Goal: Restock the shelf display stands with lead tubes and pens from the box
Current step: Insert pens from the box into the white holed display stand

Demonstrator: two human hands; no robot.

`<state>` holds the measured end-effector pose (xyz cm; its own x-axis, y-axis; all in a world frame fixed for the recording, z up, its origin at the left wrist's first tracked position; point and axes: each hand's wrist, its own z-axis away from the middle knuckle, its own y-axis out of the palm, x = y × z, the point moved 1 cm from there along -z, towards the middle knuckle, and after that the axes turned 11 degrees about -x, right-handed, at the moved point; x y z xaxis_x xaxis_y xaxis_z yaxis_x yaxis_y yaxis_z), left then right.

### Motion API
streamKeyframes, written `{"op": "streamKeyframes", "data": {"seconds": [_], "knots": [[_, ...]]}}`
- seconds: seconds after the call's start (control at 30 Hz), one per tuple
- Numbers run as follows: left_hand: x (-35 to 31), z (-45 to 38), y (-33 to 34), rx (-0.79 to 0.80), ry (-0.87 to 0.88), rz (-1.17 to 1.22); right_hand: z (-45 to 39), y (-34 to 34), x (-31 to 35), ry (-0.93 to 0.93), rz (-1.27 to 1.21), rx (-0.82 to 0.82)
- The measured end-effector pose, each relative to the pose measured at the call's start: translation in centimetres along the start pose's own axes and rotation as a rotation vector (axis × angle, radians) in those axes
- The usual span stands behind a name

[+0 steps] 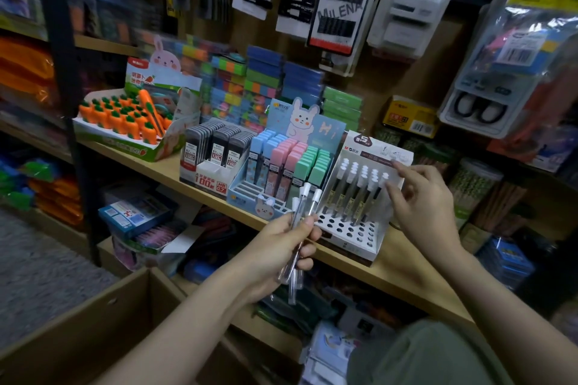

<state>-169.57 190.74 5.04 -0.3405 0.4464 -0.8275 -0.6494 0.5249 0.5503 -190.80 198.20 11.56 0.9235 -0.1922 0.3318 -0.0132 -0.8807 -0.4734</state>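
Note:
My left hand [283, 247] grips a bunch of clear pens [305, 209] with white caps, held upright just in front of the white pen display stand [353, 237] on the wooden shelf. Several white-capped pens [359, 187] stand in the stand's back holes; its front holes are bare. My right hand [419, 197] hovers at the stand's right side, fingers loosely curled, fingertips by the rightmost pen's cap. Left of it stand a pastel lead tube display [281, 166] with a rabbit card and a black lead tube display [215, 153].
An open cardboard box [103, 319] sits at lower left below the shelf. A carrot-shaped item display [125, 122] stands at the shelf's left. Stacked colourful packs line the back. Carded hair clips and scissors hang above. The shelf edge [406, 284] runs diagonally.

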Motion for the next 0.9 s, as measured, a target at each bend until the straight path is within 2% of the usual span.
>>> {"op": "streamKeyframes", "data": {"seconds": [0.03,0.13,0.2,0.37,0.53,0.67,0.8,0.9], "knots": [[-0.1,0.1,-0.1,0.038,-0.002,0.012,0.4,-0.3,0.9,0.038,-0.100,0.019],[-0.2,0.2,0.0,0.119,-0.006,0.014,1.7,0.0,4.3,0.215,-0.406,0.317],[-0.2,0.3,0.2,0.143,0.010,-0.034,2.7,0.8,5.9,0.291,-0.542,0.426],[-0.4,0.8,0.4,0.142,0.070,-0.134,3.3,1.7,7.4,0.390,-0.713,0.425],[-0.4,0.7,-0.2,0.070,0.038,-0.191,2.6,0.6,6.7,0.460,-0.803,0.429],[0.1,0.5,0.0,0.070,0.106,-0.295,3.0,0.0,6.9,0.526,-0.880,0.427],[0.3,0.3,0.2,0.028,0.107,-0.302,2.8,-0.9,6.3,0.438,-0.769,0.341],[0.2,-0.3,-0.4,-0.091,0.137,-0.347,0.9,-2.6,4.4,0.405,-0.672,0.226]]}}
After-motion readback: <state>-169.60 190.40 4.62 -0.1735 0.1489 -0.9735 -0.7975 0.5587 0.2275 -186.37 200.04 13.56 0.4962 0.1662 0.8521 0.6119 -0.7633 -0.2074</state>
